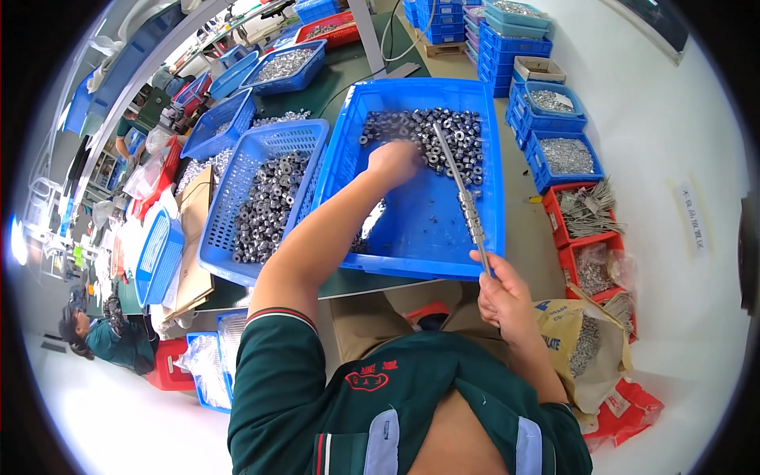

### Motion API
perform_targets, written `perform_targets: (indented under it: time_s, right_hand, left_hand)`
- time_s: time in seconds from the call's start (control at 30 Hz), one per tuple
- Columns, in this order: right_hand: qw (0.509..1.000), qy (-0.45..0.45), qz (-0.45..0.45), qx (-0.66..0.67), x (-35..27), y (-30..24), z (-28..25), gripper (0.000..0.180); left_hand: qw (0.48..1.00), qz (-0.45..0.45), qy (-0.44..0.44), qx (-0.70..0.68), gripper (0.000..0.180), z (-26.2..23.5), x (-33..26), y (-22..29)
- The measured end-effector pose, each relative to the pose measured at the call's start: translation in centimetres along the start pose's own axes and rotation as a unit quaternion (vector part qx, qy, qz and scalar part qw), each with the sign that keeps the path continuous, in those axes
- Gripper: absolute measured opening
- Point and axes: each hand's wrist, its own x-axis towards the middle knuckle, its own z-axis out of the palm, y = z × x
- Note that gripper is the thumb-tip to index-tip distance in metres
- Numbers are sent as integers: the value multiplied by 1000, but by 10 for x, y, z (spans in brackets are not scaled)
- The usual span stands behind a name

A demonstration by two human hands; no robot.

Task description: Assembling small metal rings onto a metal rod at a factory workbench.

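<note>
Few rings (470,215) threaded on rod (459,188) so far; rod pinched in right hand (500,294) over bin (419,229). Left hand (393,162) blurred in ring pile (427,134), grip unclear. Many loose rings left.

Counting it up: one solid blue tray (491,237) with a heap of metal rings (443,138), one mesh blue basket (229,261) of the same rings, one long rod (463,198), three red bins (554,207), two hands.
</note>
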Motion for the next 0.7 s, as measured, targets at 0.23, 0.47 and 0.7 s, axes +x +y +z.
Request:
perform_targets:
  time_s: [0.23, 0.47, 0.7]
  right_hand:
    - [1000, -3, -6, -2, 1, 2, 2, 36]
    - [1000, 1, -8, -12, 0, 2, 5, 36]
    - [1000, -5, -2, 0, -1, 4, 2, 36]
  left_hand:
    - [997, 10, 29, -69, 17, 13, 8, 7]
    - [1000, 4, -22, -14, 16, 7, 3, 2]
    - [998, -7, 16, -56, 19, -2, -1, 12]
